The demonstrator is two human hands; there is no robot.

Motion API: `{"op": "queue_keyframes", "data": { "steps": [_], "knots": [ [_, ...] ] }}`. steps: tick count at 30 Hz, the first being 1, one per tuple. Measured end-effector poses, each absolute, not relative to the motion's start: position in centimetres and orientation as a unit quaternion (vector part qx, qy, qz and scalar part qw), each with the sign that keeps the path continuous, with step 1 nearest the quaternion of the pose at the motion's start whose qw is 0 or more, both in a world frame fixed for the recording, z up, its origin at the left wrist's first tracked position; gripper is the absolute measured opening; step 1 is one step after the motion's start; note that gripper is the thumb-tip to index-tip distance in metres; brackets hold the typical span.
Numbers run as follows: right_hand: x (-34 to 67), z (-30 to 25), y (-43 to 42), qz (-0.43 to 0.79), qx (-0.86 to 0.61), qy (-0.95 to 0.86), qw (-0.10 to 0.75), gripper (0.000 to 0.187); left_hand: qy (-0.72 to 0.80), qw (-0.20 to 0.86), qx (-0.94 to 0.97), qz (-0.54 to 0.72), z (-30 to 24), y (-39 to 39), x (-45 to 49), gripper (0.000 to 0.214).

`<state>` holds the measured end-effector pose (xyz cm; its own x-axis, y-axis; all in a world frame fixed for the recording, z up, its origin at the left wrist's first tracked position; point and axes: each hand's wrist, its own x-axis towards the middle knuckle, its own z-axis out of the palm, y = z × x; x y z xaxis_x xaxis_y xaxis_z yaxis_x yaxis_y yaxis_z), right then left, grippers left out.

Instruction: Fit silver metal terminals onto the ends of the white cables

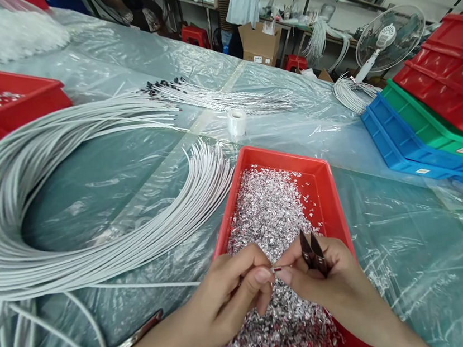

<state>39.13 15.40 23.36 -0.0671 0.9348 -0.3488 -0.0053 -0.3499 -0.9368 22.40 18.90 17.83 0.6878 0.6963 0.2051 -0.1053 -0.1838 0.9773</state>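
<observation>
My left hand (241, 290) pinches one white cable (152, 285) close to its end, above a red tray (335, 194). My right hand (333, 279) holds a small pair of dark snips (314, 253) in its palm, blades apart and pointing up and away from me. Its thumb and forefinger also meet at the cable's tip, where a small dark red bit shows. Under both hands the tray holds a heap of silvery foil scraps (265, 209). To the left lies a large looped bundle of white cables (1, 224).
Cables with black ends (222, 98) lie farther back, beside a roll of clear tape (237, 123). Another red tray (8, 111) stands at left. Stacked blue, green and red crates (445, 96) and a fan (388, 39) are at right. Two people (242, 0) stand behind the table.
</observation>
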Motion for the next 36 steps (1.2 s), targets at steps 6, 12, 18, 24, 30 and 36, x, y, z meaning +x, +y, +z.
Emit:
{"op": "queue_keyframes", "data": {
  "steps": [6,12,18,24,30,36],
  "knots": [
    [39.2,23.1,15.5,0.575,-0.566,-0.440,0.393,0.007,0.197,0.587,0.711,0.334,18.1,19.0,22.4,0.021],
    [40.3,22.3,16.6,0.475,-0.605,-0.507,0.390,0.007,0.200,0.508,0.773,0.323,18.6,18.9,22.3,0.020],
    [42.0,22.1,17.7,0.379,-0.637,-0.535,0.405,0.016,0.205,0.404,0.811,0.370,18.4,18.7,22.6,0.009],
    [43.3,21.5,18.1,0.356,-0.647,-0.532,0.413,0.012,0.169,0.324,0.848,0.383,18.1,18.7,22.4,0.007],
    [43.4,21.5,18.1,0.337,-0.653,-0.534,0.419,0.017,0.147,0.203,0.886,0.391,18.7,18.6,23.7,0.012],
    [45.0,21.9,17.4,0.319,-0.641,-0.540,0.442,0.038,0.372,0.299,0.728,0.492,17.3,14.5,14.6,0.023]
  ]
}}
